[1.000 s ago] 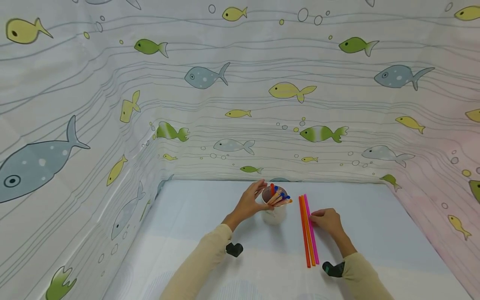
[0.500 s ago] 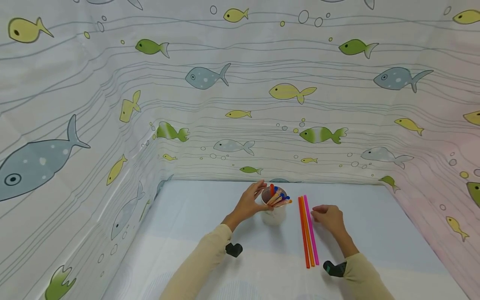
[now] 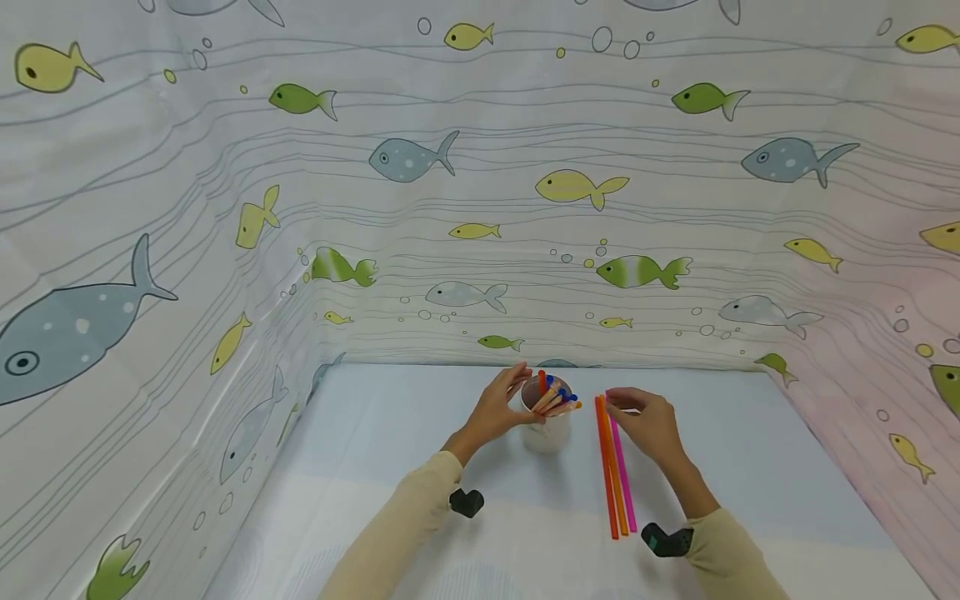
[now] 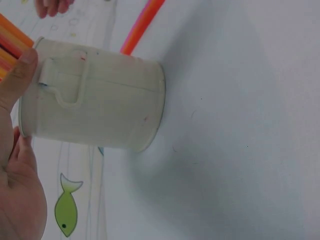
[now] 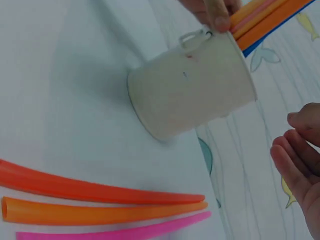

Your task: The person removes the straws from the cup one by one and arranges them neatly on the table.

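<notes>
My left hand grips a pale cup at its rim, thumb on the near side and fingers round the far side. A small looped handle shows on the cup's wall in the left wrist view. Out of its mouth lean several thin orange, red and blue-ended sticks. My right hand hovers over the far ends of three long plastic tubes, its thumb apart from loosely bent fingers and nothing between them. The tubes lie side by side: red-orange, orange and pink.
The pale table ends at the back against a fish-printed curtain, which also rises along both sides. The cup stands left of the tubes. A dark wrist device sits by the right sleeve.
My right hand has left the right side of the pink tube and moved up and left over the tubes' far ends. The left hand and cup have stayed in place.
</notes>
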Motion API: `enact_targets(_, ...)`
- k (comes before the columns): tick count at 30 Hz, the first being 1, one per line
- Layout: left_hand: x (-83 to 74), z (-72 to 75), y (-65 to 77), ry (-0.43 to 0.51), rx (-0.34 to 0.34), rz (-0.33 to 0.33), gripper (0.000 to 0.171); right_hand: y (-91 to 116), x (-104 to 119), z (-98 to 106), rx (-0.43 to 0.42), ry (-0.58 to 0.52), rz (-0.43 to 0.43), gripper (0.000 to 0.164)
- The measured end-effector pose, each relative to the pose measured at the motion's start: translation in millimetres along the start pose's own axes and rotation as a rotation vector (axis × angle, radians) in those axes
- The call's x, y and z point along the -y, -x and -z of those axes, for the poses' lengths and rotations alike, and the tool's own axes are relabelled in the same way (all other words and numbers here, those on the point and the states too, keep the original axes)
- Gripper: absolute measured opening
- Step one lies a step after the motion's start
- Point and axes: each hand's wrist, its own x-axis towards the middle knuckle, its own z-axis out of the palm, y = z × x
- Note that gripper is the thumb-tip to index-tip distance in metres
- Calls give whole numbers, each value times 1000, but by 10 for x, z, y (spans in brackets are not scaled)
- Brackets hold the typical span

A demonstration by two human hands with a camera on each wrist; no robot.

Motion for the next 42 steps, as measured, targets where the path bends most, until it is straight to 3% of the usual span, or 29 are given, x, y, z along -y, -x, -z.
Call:
enact_targets(9, 17, -13, 11, -5, -21, -20, 97, 55, 366, -108, 34, -154, 130, 23)
enact_targets(14, 42, -31, 16, -8, -24, -30, 97, 96, 441, -196, 29, -218, 221, 22)
enact_targets(19, 56, -20, 14, -21, -8, -13, 98, 115, 441, -286, 21, -271, 258, 26)
enact_targets(26, 42, 3, 25, -22, -1, -18, 97, 113, 437, -385, -8, -250, 261, 26)
enact_targets(34, 38, 1, 15, 2, 4, -48, 100, 212, 744, -327, -30, -239, 308, 23)
enact_targets(42, 33, -4, 9, 30, -8, -78, 100, 226, 757, -351, -89, -215, 308, 22)
